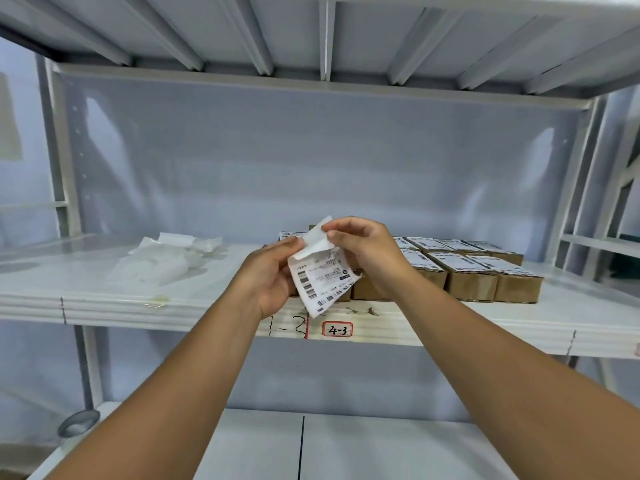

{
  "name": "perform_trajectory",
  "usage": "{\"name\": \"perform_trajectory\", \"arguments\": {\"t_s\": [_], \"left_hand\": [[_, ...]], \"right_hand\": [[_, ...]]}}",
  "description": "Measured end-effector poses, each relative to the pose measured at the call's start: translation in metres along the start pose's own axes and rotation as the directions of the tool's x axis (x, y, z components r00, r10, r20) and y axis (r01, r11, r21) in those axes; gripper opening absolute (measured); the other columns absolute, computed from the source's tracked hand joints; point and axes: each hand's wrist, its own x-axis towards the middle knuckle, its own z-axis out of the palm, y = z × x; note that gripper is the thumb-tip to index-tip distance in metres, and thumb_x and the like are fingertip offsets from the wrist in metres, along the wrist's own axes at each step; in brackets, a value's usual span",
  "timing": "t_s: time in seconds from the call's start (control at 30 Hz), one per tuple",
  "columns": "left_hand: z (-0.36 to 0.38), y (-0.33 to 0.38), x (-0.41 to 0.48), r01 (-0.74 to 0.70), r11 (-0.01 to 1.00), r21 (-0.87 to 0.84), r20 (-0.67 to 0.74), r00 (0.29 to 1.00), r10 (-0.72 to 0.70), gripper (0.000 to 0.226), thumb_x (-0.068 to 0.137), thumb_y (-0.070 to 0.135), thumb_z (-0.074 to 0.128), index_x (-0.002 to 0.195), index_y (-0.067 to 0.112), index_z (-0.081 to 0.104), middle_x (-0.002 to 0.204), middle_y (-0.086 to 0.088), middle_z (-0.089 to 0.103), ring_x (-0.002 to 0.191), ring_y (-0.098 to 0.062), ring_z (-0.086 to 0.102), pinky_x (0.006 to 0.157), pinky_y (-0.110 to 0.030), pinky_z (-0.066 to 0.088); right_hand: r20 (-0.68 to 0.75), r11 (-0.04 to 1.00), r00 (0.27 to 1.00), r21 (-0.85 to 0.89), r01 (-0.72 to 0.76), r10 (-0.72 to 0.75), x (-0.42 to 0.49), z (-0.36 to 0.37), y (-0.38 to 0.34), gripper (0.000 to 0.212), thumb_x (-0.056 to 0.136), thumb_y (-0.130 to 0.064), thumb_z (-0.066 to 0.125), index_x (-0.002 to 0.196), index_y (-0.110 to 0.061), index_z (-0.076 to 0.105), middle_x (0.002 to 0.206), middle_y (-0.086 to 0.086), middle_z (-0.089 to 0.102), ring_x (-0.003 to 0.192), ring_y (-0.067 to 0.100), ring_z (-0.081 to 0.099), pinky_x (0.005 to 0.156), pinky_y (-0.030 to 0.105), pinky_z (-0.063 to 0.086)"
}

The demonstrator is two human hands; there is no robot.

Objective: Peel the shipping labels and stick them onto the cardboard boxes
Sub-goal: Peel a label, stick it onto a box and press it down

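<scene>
I am looking into a stockroom: white metal shelving (173, 306) is filling the view. A handwritten 4-3 tag (337, 329) is marking the shelf edge, and labelled cardboard boxes (474, 282) are sitting in rows.

The light is bright, even and cool, with a bluish-white cast; two pale glare patches sit on the glossy back panel (311, 161), one upper left and one upper right; shadows are faint and diffuse. The wide lens bows the shelf (86, 282) front edge and tilts the uprights (64, 150) at both sides; the far corners look smeared. Focus is soft overall; the print on the label (322, 282) blurs into bars and blocks, and the white paper heap (162, 261) is nearly washed out.
</scene>
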Motion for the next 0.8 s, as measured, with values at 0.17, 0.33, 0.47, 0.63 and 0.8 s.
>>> {"name": "perform_trajectory", "arguments": {"t_s": [0.17,0.33,0.47,0.63,0.8], "left_hand": [[0.005,-0.001,0.002,-0.138,0.982,0.126,-0.200,0.966,0.162,0.036,0.085,-0.006,0.057,0.113,0.017,0.051,0.095,-0.011,0.064,0.068,-0.024,0.063,0.055,-0.033,0.055],[0.000,-0.003,0.007,-0.165,0.979,0.120,-0.270,0.943,0.192,0.027,0.089,-0.006,0.053,0.105,0.016,0.054,0.090,-0.009,0.061,0.065,-0.017,0.060,0.060,-0.031,0.054],[-0.017,-0.011,0.012,-0.186,0.953,0.240,-0.312,0.914,0.257,0.025,0.089,-0.002,0.051,0.086,0.021,0.061,0.075,-0.004,0.053,0.050,-0.012,0.036,0.037,-0.018,0.028],[-0.026,-0.017,0.015,-0.206,0.969,0.133,-0.391,0.888,0.243,0.033,0.089,-0.010,0.042,0.075,0.013,0.063,0.073,0.000,0.053,0.053,-0.009,0.039,0.040,-0.013,0.037],[-0.026,-0.011,0.015,-0.439,0.898,-0.017,-0.593,0.727,0.345,0.045,0.085,-0.016,0.027,0.071,0.007,0.063,0.085,-0.009,0.057,0.056,-0.014,0.054,0.053,-0.014,0.050]], "right_hand": [[0.006,0.996,0.999,-0.085,-0.037,0.037,-0.006,-0.002,0.006,0.017,0.093,-0.015,0.058,0.080,-0.017,0.068,0.078,-0.005,0.067,0.074,0.015,0.061,0.067,0.026,0.049],[-0.086,0.995,0.993,0.075,-0.073,0.080,-0.007,-0.007,0.014,0.023,0.092,-0.015,0.060,0.070,-0.018,0.063,0.067,-0.013,0.065,0.077,0.008,0.058,0.080,0.027,0.047],[-0.193,0.962,0.968,0.253,-0.105,0.157,-0.008,-0.018,0.016,0.017,0.093,-0.016,0.057,0.077,-0.017,0.063,0.068,-0.007,0.063,0.069,0.007,0.056,0.067,0.022,0.043],[-0.327,0.913,0.910,0.390,-0.117,0.256,-0.005,-0.024,0.018,0.017,0.094,-0.021,0.055,0.078,-0.021,0.061,0.078,-0.005,0.059,0.072,0.010,0.051,0.067,0.027,0.038],[-0.352,0.878,0.877,0.456,-0.143,0.326,-0.003,-0.024,0.022,0.014,0.094,-0.028,0.055,0.083,-0.022,0.060,0.080,-0.004,0.062,0.070,0.010,0.054,0.062,0.025,0.037]]}}
